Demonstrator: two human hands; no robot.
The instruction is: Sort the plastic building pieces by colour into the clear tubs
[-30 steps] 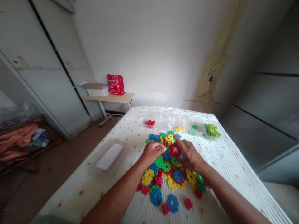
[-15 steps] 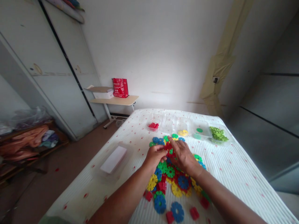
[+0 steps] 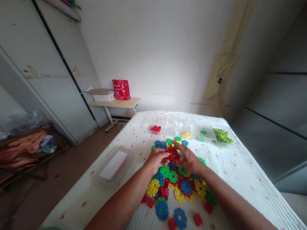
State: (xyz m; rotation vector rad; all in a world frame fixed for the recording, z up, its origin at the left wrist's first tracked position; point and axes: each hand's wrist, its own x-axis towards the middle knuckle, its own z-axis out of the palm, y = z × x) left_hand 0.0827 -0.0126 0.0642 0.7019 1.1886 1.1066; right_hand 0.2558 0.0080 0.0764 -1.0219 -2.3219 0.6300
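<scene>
Between my two hands is a small bunch of red notched plastic discs [image 3: 173, 154], the snowflake kind that slot together. My left hand [image 3: 156, 159] pinches their left side with thumb and fingers. Around their right side curves my right hand [image 3: 189, 157], its index finger raised over the top and its thumb below. Beneath and in front spreads a pile of the same discs, with a green disc [image 3: 173, 176], a yellow disc [image 3: 153, 187] and a blue disc [image 3: 186, 187]. Small red blocks [image 3: 198, 219] lie at the near side.
Along the far side stand clear containers with red pieces [image 3: 156, 128], yellow pieces [image 3: 186, 135], green discs [image 3: 203, 132] and light-green pieces [image 3: 223, 136]. A clear tray with a white slab [image 3: 114, 165] lies left. Behind, a small table [image 3: 127, 103] bears a red bag [image 3: 121, 89].
My right hand has drawn slightly away from the left and its fingers have curled, so more of the red discs shows between the hands. The view has shifted a little.
</scene>
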